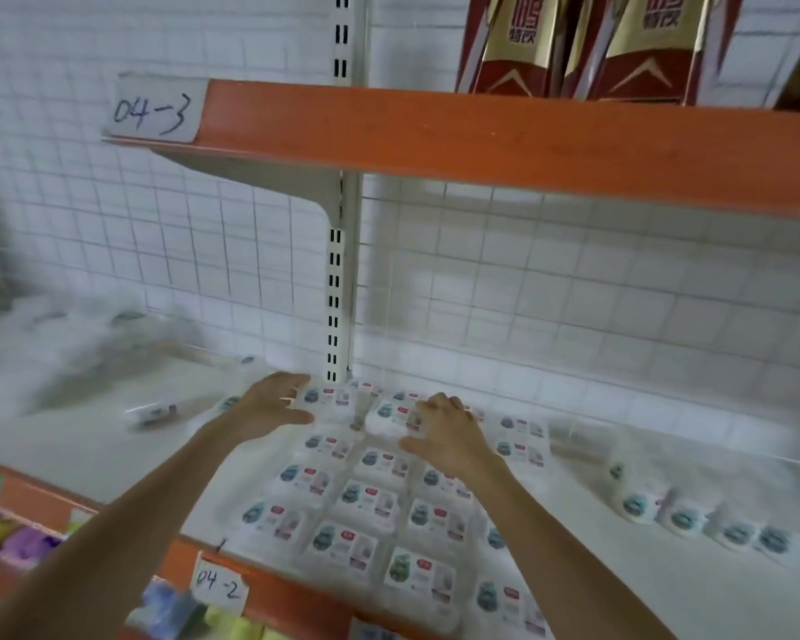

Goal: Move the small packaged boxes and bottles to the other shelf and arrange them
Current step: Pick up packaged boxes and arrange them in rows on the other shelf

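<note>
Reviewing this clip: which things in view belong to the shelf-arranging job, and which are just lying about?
Job:
- white boxes laid in rows on shelf 04-2
- box under the right hand
- left hand, at the back row
- bottles lying at the right

Not the job:
- red-gold cartons on shelf 04-3
- coloured packs below

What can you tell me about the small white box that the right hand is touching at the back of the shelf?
The small white box looks like a packaged carton with a teal picture, a red mark and small print on top. It lies flat in the back row of a grid of similar boxes on the white shelf, near the slotted upright post. The right hand rests over its right end, thumb along the front edge. Blur hides whether it is lifted.
</note>
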{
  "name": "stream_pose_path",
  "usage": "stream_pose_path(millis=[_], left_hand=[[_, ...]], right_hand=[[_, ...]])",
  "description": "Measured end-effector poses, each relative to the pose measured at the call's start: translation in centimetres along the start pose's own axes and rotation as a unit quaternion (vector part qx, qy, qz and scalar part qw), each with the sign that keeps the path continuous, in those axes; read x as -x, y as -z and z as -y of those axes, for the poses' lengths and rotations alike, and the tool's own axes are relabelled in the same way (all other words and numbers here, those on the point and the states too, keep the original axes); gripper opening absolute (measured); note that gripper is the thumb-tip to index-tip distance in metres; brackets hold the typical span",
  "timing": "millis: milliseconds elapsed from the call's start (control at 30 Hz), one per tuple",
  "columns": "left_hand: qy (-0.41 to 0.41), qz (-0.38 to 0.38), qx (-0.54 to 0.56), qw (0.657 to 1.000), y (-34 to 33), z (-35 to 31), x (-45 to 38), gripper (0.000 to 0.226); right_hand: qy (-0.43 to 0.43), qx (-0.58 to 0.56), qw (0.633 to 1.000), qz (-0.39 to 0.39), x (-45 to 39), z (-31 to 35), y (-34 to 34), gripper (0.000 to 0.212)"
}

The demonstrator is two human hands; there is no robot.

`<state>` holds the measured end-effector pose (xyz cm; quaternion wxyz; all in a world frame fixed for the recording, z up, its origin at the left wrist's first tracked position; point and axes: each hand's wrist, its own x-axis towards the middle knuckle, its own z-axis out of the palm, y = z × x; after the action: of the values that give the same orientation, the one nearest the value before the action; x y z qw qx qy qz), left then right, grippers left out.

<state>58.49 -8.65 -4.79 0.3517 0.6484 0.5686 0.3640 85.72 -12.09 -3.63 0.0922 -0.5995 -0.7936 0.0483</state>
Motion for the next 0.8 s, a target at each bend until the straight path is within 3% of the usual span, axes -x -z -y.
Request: stream_pose_path(millis=[167, 300, 633, 800], left_hand=[[0.012, 0.047, -0.007, 0.999, -0.4, 1.0, -1.4, 0.065], [0.019, 0.086, 0.02, 0.996, -1.6, 1.6, -1.8, 0.066], [-0.035, 0.058, 0.023, 0.997, -3.6, 3.2, -3.0, 0.048], [-0.071, 0.061, -0.006, 0.996, -3.4, 3.5, -3.6, 0.044]], right_hand=[[-0.01, 0.07, 0.997, 0.015, -0.8, -0.5, -1.6, 0.055], [-0.012, 0.068, 0.997, -0.027, -0.7, -1.0, -2.5, 0.056], [0.014, 0.06, 0.992, -0.108, -0.1, -0.6, -4.0, 0.036], [0.005, 0.068, 0.992, -0.103, -0.4, -0.5, -3.9, 0.036]])
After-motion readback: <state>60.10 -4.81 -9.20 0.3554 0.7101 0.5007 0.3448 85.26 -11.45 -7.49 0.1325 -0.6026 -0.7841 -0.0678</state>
